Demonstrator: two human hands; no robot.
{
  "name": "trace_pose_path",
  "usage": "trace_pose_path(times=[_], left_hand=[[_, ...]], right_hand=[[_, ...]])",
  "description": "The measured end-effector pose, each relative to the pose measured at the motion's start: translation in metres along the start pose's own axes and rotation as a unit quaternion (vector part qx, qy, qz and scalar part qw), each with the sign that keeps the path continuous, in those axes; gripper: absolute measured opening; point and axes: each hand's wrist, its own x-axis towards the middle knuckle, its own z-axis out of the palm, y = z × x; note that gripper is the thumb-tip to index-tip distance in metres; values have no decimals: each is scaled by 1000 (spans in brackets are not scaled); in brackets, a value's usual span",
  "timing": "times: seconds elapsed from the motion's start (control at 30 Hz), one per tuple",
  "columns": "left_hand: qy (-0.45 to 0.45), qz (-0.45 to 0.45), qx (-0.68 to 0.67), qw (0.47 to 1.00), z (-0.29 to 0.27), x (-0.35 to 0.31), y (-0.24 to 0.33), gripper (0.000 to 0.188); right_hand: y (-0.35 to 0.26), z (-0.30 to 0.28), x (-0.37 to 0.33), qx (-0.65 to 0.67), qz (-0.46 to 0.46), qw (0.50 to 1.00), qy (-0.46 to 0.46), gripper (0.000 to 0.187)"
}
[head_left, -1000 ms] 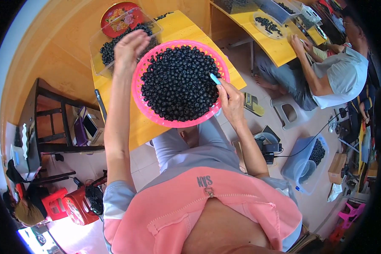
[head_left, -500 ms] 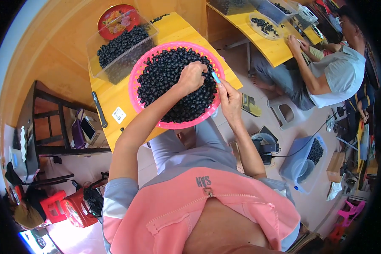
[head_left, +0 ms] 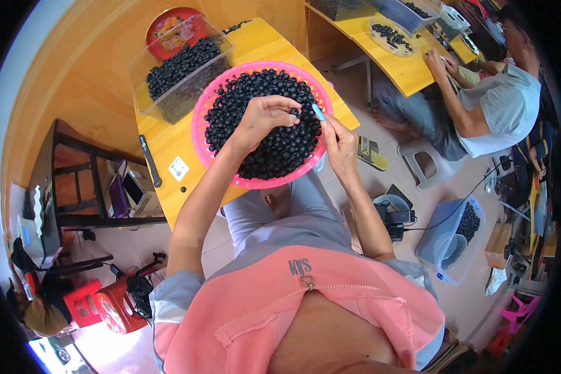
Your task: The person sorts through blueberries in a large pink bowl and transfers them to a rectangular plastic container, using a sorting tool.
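A pink plastic basket (head_left: 199, 140) full of small, round, blue-black pieces (head_left: 230, 118), like berries or beads, sits at the table's near edge and over my lap. Above the heap, my left hand (head_left: 265, 118) has its thumb and fingertips closed on one of these dark round pieces (head_left: 295, 111). At the basket's right rim, my right hand (head_left: 340, 140) grips a slim light-blue tool (head_left: 318, 113), whose kind I cannot make out. Its tip points up and left, close to the piece in my left fingers, with a small gap between them.
Behind the basket on the yellow table (head_left: 265, 43) stand a clear bin (head_left: 168, 103) of similar dark pieces and a red floral tray (head_left: 174, 31). A black-handled tool (head_left: 149, 161) lies left. A co-worker (head_left: 498, 112) sits at another table; a blue bin (head_left: 430, 249) stands on the floor.
My left hand has lifted from the heap and turned, now showing a dark round piece between its fingertips. My right hand stays at the rim with the light-blue tool.
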Motion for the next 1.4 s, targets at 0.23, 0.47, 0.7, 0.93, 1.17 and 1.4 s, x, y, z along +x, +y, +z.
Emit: trace_pose_path(times=[0.23, 0.47, 0.7, 0.93, 1.17, 1.4], left_hand=[[34, -18, -223, 974, 2, -45, 10, 30], [129, 23, -168, 977, 1, -59, 2, 25], [132, 73, -168, 974, 2, -64, -4, 18], [147, 74, -197, 967, 8, -69, 4, 19], [153, 114, -161, 968, 8, -70, 0, 19], [149, 121, -168, 967, 8, -71, 1, 19]], right_hand=[[-21, 1, -2, -24, -16, 999, -37, 22], [-45, 5, -10, -9, -62, 994, -85, 18], [-52, 7, -13, -45, -103, 985, -131, 19], [-59, 8, -13, -65, -115, 981, -144, 22], [-60, 7, -13, -68, -112, 980, -147, 22], [-58, 8, -14, -61, -115, 981, -148, 21]])
